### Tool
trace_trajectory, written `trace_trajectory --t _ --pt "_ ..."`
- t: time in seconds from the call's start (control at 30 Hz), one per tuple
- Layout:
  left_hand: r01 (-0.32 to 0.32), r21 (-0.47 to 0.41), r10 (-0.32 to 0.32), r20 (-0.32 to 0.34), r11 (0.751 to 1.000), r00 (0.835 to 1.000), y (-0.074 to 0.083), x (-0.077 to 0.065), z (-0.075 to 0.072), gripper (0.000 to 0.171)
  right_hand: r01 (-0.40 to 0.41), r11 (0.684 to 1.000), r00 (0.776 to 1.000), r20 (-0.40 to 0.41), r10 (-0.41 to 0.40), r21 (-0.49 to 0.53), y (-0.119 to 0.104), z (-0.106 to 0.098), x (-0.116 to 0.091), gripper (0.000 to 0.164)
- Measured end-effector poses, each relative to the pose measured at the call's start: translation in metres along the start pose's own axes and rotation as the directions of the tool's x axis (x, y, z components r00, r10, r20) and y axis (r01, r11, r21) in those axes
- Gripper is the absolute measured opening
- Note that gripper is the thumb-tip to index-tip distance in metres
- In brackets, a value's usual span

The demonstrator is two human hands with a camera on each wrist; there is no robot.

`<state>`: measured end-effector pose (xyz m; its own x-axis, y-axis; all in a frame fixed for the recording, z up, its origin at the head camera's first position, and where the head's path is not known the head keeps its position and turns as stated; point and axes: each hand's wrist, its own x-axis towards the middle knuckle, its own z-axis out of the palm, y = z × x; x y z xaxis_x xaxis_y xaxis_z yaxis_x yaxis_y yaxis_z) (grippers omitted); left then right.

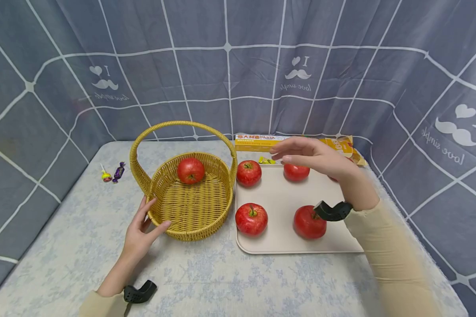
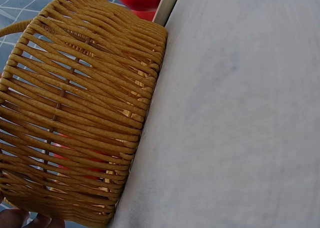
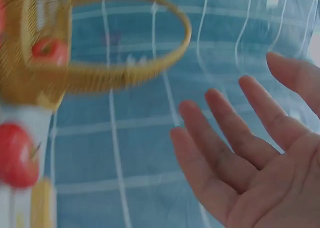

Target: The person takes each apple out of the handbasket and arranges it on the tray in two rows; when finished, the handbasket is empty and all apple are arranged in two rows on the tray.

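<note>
A yellow wicker basket [image 1: 218, 214] with a tall arched handle stands left of centre on the table, with one red apple [image 1: 191, 171] in its rear part. My left hand [image 1: 139, 237] holds the basket's near left side, thumb and a fingertip at the rim; in the left wrist view, fingertips [image 2: 42, 221] touch the woven wall. My right hand [image 1: 311, 155] hovers over the back of a cream tray [image 1: 279, 203], fingers extended and palm bare in the right wrist view. Under it is a red apple [image 1: 296, 172], partly hidden. Several other apples [image 1: 251, 219] lie on the tray.
Behind the tray lie a yellow pasta box [image 1: 250, 143], a small yellow-wrapped sweet [image 1: 266, 160] and an orange-yellow packet [image 1: 343, 145]. A lollipop [image 1: 105, 175] and a purple-wrapped candy [image 1: 119, 172] lie left of the basket. A grey-blue checked curtain [image 1: 258, 75] surrounds the table.
</note>
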<state>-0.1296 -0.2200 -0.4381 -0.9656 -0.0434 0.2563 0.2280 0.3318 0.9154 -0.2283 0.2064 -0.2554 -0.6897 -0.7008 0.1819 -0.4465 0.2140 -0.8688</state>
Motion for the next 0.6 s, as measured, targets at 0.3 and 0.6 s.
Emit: trace_trajectory --t 0.3,0.6 --pt "-0.007 -0.006 0.007 -0.001 1.000 1.000 -0.002 0.001 0.000 0.071 0.296 0.933 0.955 -0.050 -0.292 0.203 -0.024 0.061 0.083 0.027" --pt "0.001 0.001 -0.001 -0.002 1.000 1.000 -0.001 0.000 -0.001 0.071 0.261 0.927 0.965 -0.083 -0.247 0.270 -0.007 0.125 0.140 0.024"
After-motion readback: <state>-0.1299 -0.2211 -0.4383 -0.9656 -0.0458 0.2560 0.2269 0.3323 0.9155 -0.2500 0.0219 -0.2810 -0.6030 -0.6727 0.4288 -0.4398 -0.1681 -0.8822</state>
